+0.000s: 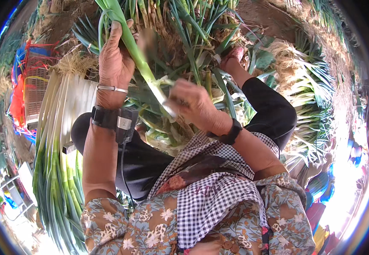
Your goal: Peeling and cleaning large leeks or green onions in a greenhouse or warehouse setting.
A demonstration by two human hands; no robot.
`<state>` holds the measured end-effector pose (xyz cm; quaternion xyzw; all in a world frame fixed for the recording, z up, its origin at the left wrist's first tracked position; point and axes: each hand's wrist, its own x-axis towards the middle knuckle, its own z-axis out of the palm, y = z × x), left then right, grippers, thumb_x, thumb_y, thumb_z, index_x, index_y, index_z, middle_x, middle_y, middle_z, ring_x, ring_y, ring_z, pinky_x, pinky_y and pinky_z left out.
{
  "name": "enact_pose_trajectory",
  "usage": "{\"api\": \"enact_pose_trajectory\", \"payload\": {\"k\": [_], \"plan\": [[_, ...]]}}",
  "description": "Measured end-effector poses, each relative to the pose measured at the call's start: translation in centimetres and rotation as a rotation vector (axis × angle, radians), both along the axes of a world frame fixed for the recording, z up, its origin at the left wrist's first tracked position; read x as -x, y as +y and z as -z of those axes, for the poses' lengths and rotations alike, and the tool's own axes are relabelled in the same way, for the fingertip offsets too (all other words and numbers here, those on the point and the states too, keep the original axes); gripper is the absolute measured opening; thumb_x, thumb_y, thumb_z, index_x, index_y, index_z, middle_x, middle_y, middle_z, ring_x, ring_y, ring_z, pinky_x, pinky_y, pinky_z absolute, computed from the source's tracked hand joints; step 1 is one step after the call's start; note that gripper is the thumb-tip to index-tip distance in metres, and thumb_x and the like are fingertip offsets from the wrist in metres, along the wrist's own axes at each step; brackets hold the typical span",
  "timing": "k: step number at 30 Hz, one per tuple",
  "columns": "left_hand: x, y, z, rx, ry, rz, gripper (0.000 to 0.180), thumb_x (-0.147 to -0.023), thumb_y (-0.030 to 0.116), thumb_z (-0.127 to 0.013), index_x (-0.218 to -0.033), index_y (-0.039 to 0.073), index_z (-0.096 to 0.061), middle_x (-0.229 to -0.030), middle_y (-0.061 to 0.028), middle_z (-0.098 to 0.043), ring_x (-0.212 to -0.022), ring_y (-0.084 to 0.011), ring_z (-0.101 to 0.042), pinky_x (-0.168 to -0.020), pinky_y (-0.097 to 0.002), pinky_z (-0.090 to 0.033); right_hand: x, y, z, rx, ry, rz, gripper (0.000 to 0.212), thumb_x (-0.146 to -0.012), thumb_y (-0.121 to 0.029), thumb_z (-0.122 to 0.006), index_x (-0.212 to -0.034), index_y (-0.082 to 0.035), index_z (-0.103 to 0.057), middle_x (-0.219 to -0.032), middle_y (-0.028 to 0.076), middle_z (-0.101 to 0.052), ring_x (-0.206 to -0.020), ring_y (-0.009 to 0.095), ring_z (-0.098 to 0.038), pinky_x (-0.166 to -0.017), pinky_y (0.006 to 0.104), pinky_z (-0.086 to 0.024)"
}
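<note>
My left hand is closed around the green upper part of a leek, which slants down to the right in front of me. Beside its pale lower end is my right hand, blurred by motion, with its fingers bent in against the white stalk. A thin strip of leaf sticks out from the stalk just above the right fingers. Whether the right fingers pinch a loose layer or the stalk itself is hard to make out. Peeled leaves and scraps lie below the leek, between my legs.
At left, a bundle of cleaned leeks lies with roots away from me. Unpeeled leeks with soil-brown roots are heaped ahead. More leeks line the right side. A brown plastic crate with red and blue plastic stands far left.
</note>
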<state>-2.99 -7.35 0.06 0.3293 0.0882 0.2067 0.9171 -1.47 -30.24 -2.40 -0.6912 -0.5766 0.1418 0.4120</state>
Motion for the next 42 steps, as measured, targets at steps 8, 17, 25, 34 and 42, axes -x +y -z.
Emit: {"api": "enact_pose_trajectory", "payload": {"k": [8, 17, 25, 34, 42], "plan": [[-0.2, -0.9, 0.1, -0.067, 0.026, -0.004, 0.034, -0.092, 0.027, -0.064, -0.11, 0.0, -0.053, -0.095, -0.0118, -0.059, -0.093, -0.0232, -0.062, -0.083, -0.0371, -0.054, 0.2, 3.8, -2.7, -0.048, -0.044, 0.334, 0.039, -0.076, -0.008, -0.071, -0.109, -0.004, -0.05, -0.096, 0.014, -0.053, -0.092, 0.034, -0.058, -0.076, 0.0408, -0.049], [0.0, -1.0, 0.0, -0.043, 0.043, -0.071, 0.042, -0.09, 0.017, -0.066, -0.119, -0.004, -0.045, -0.109, -0.0159, -0.055, -0.105, -0.0325, -0.06, -0.099, -0.051, -0.048, 0.1, 4.2, -1.7, -0.119, -0.401, 0.289, 0.027, -0.074, -0.007, -0.065, -0.1, -0.002, -0.057, -0.096, 0.01, -0.053, -0.09, 0.029, -0.056, -0.077, 0.0382, -0.048], [0.5, 1.1, 0.9, -0.031, 0.113, -0.247, 0.027, -0.09, 0.012, -0.065, -0.11, -0.002, -0.053, -0.093, -0.0139, -0.061, -0.085, -0.0268, -0.065, -0.081, -0.044, -0.057, 0.4, 1.7, 0.0, 0.088, -0.358, -0.034, 0.019, -0.07, -0.009, -0.063, -0.086, -0.002, -0.056, -0.094, 0.011, -0.052, -0.092, 0.027, -0.055, -0.078, 0.0366, -0.048], [0.8, 1.0, -0.1, -0.051, 0.061, -0.071, 0.031, -0.094, 0.018, -0.059, -0.118, 0.0, -0.05, -0.102, -0.0145, -0.061, -0.088, -0.0208, -0.06, -0.085, -0.039, -0.052, -1.5, 3.5, -1.0, -0.193, 0.154, 0.19, 0.031, -0.086, -0.011, -0.067, -0.111, 0.002, -0.055, -0.087, 0.01, -0.062, -0.082, 0.016, -0.06, -0.067, 0.0298, -0.05], [1.3, -0.7, -2.0, 0.04, -0.263, 0.287, 0.044, -0.096, 0.032, -0.057, -0.13, 0.005, -0.047, -0.095, -0.0087, -0.057, -0.08, -0.0151, -0.053, -0.074, -0.0327, -0.045, -0.4, -0.8, -0.1, 0.004, 0.469, 0.101, 0.023, -0.082, -0.013, -0.071, -0.097, 0.001, -0.059, -0.08, 0.01, -0.061, -0.079, 0.014, -0.059, -0.067, 0.031, -0.048]]}}
